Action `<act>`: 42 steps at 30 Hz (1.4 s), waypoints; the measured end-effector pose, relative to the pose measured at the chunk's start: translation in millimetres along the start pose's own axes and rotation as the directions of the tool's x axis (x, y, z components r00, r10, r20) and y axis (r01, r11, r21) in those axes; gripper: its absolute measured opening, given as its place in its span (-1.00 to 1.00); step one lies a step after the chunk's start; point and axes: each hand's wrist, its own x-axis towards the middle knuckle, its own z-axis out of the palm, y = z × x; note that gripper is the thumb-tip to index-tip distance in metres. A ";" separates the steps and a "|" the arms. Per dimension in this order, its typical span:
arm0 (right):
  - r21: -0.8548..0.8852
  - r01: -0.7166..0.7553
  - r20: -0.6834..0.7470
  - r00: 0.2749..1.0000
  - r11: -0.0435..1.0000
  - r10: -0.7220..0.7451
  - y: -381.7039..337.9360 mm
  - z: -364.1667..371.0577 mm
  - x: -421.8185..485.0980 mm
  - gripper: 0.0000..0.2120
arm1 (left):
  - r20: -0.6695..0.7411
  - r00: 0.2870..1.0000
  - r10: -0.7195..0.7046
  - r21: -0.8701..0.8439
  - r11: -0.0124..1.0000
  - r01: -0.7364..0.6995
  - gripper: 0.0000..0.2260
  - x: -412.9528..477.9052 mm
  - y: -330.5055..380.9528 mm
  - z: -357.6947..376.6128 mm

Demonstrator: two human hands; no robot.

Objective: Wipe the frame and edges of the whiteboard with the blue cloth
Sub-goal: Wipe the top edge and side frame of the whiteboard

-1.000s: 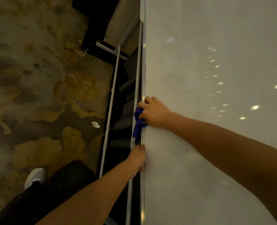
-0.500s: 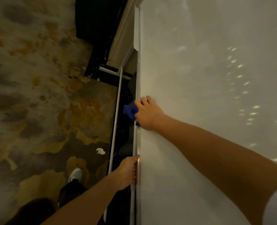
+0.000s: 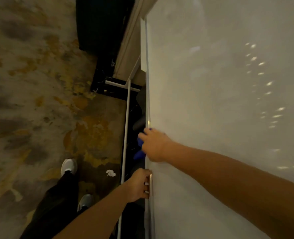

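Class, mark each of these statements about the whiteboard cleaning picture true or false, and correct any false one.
1. The right hand holds the blue cloth against the side edge of the whiteboard. True.
2. The left hand is resting on the floor. False: it grips the whiteboard's frame just below the right hand.
3. A crumpled white scrap lies on the patterned carpet. True.
4. The cloth is red. False: it is blue.
5. The person wears black shoes. False: the shoes are pale, white or light grey, below dark trousers.
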 end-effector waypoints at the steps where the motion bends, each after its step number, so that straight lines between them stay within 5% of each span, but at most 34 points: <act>1: 0.001 0.069 0.048 0.996 0.998 -0.069 -7.2 1.6 -0.6 -0.72 | 0.010 1.000 -0.024 0.009 1.000 0.024 -0.63 0.5 3.3 -1.3; 3: -0.022 0.049 0.027 0.998 0.999 -0.048 19.2 -6.4 12.0 -0.72 | 0.043 0.997 -0.070 0.027 0.997 0.069 -0.61 1.3 10.6 -6.3; 6: -0.077 -0.262 -0.100 0.962 0.962 0.254 95.4 -33.2 45.2 -0.68 | 0.095 0.990 -0.101 0.000 0.995 0.102 -0.69 8.9 33.6 -14.5; 8: -0.100 -0.341 -0.076 0.939 0.935 0.334 126.8 -47.2 66.9 -0.67 | 0.103 0.990 -0.096 -0.062 0.993 0.102 -0.77 15.7 59.1 -20.1; 13: -0.034 0.007 0.104 0.995 0.999 -0.003 116.6 -42.3 62.6 -0.69 | 0.098 0.988 -0.119 -0.138 0.982 0.132 -0.62 30.7 120.3 -24.9; 18: -0.088 -0.348 -0.001 0.937 0.934 0.349 200.7 -69.7 106.0 -0.70 | 0.065 0.995 -0.078 -0.067 0.994 0.083 -0.51 41.8 152.4 -17.0; 24: -0.043 0.004 0.107 0.994 0.999 0.000 188.5 -54.2 109.0 -0.66 | 0.014 1.000 -0.020 0.018 1.000 0.020 -0.42 62.9 213.8 -12.0; 26: -0.058 -0.029 0.058 0.998 0.998 0.032 221.6 -58.6 116.4 -0.66 | 0.006 1.000 -0.027 0.039 0.999 0.027 -0.40 70.3 225.3 -9.5; 29: -0.111 -0.275 -0.051 0.961 0.955 0.271 296.8 -81.8 141.3 -0.69 | 0.027 1.000 -0.015 0.002 1.000 0.015 -0.39 79.9 245.3 -12.0; 31: -0.126 -0.359 -0.070 0.933 0.925 0.352 328.6 -93.5 152.0 -0.71 | 0.016 1.000 0.006 -0.164 0.986 -0.003 -0.41 93.9 277.9 -13.1; 36: -0.095 -0.151 -0.035 0.988 0.984 0.148 325.0 -89.5 170.9 -0.70 | 0.146 0.989 -0.012 -0.405 0.911 0.071 -0.14 118.2 380.0 -43.4; 38: -0.109 -0.183 -0.057 0.982 0.977 0.178 387.1 -92.9 220.2 -0.70 | 0.198 0.979 -0.050 -0.354 0.928 0.119 -0.09 152.4 448.4 -56.9; 42: -0.094 -0.300 -0.041 0.954 0.949 0.297 405.6 -96.7 249.9 -0.69 | 0.220 0.974 -0.060 -0.252 0.961 0.116 -0.19 161.4 459.8 -57.6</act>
